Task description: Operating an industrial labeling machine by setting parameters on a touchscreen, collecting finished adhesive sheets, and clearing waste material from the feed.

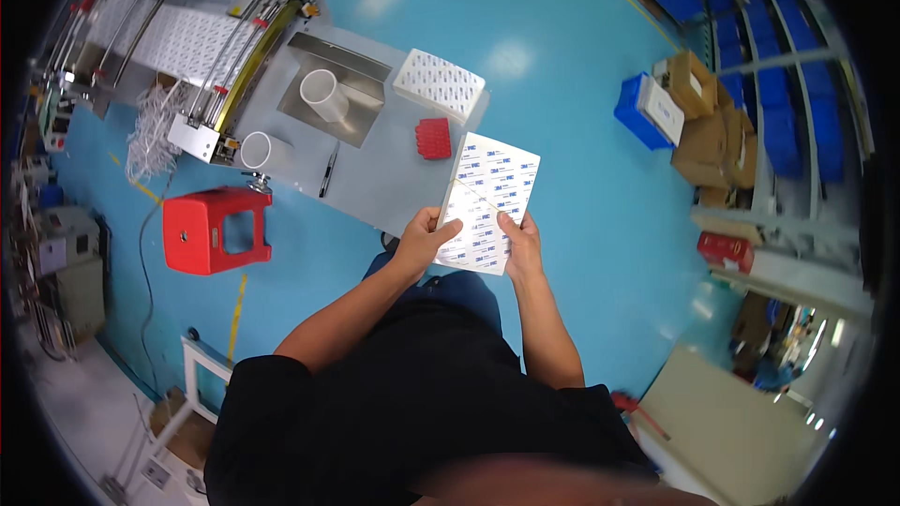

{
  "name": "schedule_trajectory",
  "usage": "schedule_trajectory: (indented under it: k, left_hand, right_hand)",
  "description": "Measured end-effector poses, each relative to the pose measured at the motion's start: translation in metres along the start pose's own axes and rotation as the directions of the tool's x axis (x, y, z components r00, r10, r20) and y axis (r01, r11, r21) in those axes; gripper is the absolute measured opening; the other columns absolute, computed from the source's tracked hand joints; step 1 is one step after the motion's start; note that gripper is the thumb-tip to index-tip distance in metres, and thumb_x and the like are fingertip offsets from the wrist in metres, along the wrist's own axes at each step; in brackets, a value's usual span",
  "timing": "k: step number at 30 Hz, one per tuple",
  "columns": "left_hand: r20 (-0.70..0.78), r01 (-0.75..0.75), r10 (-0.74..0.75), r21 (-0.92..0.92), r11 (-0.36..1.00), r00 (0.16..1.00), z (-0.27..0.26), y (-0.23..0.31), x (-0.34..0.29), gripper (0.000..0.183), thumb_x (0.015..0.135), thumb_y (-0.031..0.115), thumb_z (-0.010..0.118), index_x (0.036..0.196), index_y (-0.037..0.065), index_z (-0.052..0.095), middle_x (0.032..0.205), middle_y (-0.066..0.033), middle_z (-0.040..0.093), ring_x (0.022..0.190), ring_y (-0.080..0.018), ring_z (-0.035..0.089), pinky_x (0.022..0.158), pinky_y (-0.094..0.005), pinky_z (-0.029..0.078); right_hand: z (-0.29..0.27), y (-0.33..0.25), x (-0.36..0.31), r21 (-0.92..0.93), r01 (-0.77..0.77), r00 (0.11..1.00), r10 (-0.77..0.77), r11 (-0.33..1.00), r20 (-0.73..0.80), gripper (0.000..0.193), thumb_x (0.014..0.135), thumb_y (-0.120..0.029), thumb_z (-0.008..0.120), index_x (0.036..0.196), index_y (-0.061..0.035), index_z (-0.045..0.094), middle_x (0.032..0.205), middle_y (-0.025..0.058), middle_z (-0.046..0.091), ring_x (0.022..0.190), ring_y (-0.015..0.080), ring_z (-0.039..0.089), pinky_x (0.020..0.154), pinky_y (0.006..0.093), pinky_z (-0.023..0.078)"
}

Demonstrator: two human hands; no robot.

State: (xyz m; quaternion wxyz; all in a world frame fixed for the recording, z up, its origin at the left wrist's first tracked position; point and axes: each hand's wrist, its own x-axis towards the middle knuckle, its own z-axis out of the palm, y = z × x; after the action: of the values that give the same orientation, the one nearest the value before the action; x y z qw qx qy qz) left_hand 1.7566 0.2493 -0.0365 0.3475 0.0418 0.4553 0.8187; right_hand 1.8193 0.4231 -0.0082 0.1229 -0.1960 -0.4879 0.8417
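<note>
Sheet stack (495, 178) pinched between left hand (424, 242) and right hand (523, 245) by right edge of bench (380, 183); likely handling step, next move needs level two-handed support.

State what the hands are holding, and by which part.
A stack of blue-printed white sheets, by its lower half: left hand at the left edge, right hand at the right, thumbs on top.

On your counter (375, 195), a black pen (327, 174) is lying near the edge closest to you. Off that edge, to your left, a red stool (194, 234) is standing upright on the blue floor (591, 253). Well past the counter's right edge, you're seeing cardboard boxes (705, 145) sitting beside a blue box (636, 111), and blue bins (776, 117) are lining shelves.
</note>
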Motion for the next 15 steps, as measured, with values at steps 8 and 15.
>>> schedule_trajectory:
  k: [8,15]
  left_hand:
    - [-0.041,0.214,-0.215,0.384,0.898,0.976,0.118,-0.243,0.036,0.057,0.077,0.011,0.07,0.122,-0.007,0.039,0.109,-0.0178,0.059,0.098,-0.0219,0.06,0.086,-0.0322,0.048]
    - [-0.227,0.507,-0.454,0.404,0.761,0.862,0.245,-0.477,0.098,0.056,0.071,0.006,0.071,0.12,-0.005,0.047,0.11,-0.0163,0.061,0.101,-0.0233,0.061,0.088,-0.0324,0.048]
  right_hand:
    - [-0.284,0.017,-0.037,-0.094,-0.278,0.949,0.259,0.956,-0.178,0.043,0.083,-0.01,0.067,0.12,0.0034,0.05,0.11,0.0148,0.062,0.097,0.0224,0.062,0.085,0.0335,0.05]
    - [-0.576,0.059,-0.026,-0.127,-0.518,0.845,0.482,0.846,-0.231,0.043,0.082,-0.01,0.067,0.12,0.0025,0.05,0.108,0.013,0.063,0.094,0.0193,0.062,0.083,0.0315,0.051]
